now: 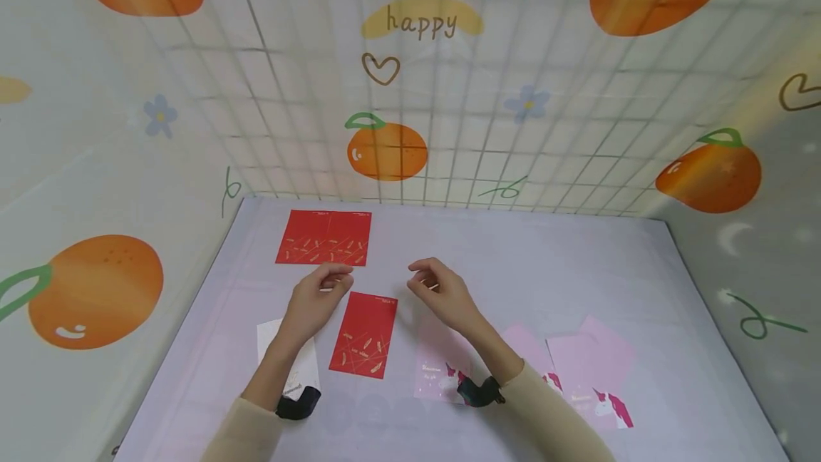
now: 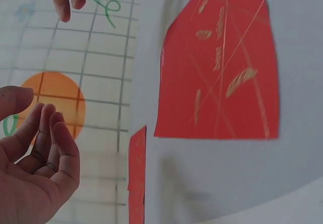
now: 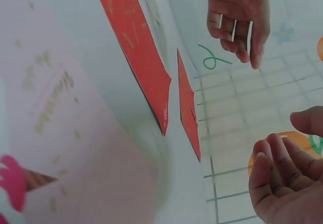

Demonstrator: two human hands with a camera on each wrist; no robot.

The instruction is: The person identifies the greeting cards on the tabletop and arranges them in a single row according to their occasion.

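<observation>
My left hand (image 1: 318, 301) hovers over the left-middle of the table, fingers loosely bent and nothing in them. Facing it, my right hand (image 1: 445, 294) is also empty, with thumb and fingertips apart in the right wrist view. Between and below them lies a flat red paper piece (image 1: 363, 335) with gold feather-like marks and thin gold lines. Two matching red pieces (image 1: 323, 237) lie side by side farther back, just beyond the left fingertips. A white card (image 1: 308, 369) with gold print is partly hidden under the left forearm.
Pink cards with unicorn pictures lie on the right: one pink card (image 1: 430, 362) partly beneath the right forearm, others (image 1: 577, 362) overlapping farther right. The pale table (image 1: 513, 255) meets a patterned cloth wall (image 1: 442, 191) at its back edge, with more cloth at both sides.
</observation>
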